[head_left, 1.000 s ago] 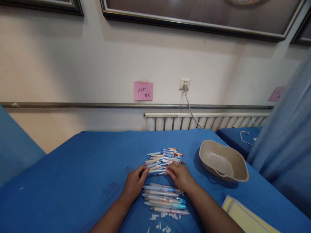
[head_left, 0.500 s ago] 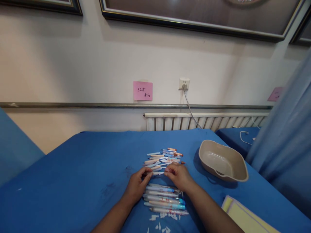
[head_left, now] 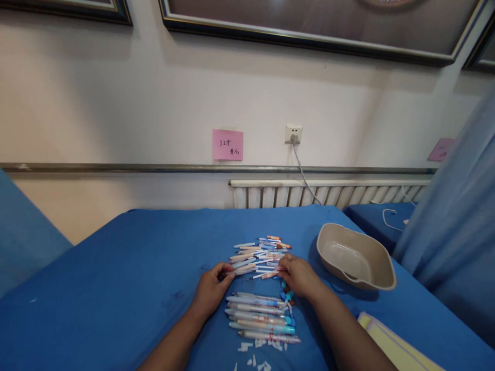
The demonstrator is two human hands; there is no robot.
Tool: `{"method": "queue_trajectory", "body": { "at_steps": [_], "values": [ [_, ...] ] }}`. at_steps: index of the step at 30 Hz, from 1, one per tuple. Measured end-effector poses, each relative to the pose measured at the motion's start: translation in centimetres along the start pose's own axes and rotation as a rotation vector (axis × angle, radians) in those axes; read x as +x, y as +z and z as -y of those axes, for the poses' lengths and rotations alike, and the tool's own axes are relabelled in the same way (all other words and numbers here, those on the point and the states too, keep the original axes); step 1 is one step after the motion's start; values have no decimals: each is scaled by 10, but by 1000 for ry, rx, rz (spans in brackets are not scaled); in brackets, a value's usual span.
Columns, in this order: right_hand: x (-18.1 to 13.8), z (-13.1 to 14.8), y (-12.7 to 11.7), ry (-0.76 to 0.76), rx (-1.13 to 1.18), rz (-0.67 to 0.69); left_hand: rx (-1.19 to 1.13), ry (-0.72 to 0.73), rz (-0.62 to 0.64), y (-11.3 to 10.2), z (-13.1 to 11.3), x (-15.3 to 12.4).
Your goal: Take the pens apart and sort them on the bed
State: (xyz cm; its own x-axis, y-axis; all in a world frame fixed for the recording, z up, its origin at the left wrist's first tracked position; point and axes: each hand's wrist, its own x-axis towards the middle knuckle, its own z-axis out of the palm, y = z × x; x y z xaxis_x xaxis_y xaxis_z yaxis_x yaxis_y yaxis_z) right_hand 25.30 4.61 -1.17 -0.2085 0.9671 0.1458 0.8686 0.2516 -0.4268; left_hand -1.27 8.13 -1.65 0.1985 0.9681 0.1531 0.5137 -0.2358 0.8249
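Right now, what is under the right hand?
Pen parts show just left of the right hand, and small blue-green pieces show by its near edge. Whatever lies directly beneath the palm is covered and cannot be seen.

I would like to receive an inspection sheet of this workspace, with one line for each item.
Surface: blue cloth, with faint dark marks left of the pens.
Work things: pens in a row; behind them, a loose pile of pen parts.
Clutter: white scraps below the row; small blue pieces near its right end.
Hands: left hand at the pile's left end, right hand at its right end; grips unclear.
Cables: cord plugged into the wall socket; white cable on the next blue surface.
Surroundings: basin at right, curtain, pink note, radiator.
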Motion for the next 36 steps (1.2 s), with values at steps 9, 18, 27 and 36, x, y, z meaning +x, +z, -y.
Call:
{"method": "queue_trajectory", "body": {
  "at_steps": [9,18,27,36],
  "values": [
    [0,7,5,-4,-13,-6,129,56,59,1,-1,-2],
    [-4,19,2,-154,84,-8,180,224,140,-1,-1,-2],
    [1,21,9,-29,-79,-23,186,206,49,-4,-12,-4],
    [-3,41,11,-126,153,144,166,155,296,-2,-24,-15]
  ]
}}
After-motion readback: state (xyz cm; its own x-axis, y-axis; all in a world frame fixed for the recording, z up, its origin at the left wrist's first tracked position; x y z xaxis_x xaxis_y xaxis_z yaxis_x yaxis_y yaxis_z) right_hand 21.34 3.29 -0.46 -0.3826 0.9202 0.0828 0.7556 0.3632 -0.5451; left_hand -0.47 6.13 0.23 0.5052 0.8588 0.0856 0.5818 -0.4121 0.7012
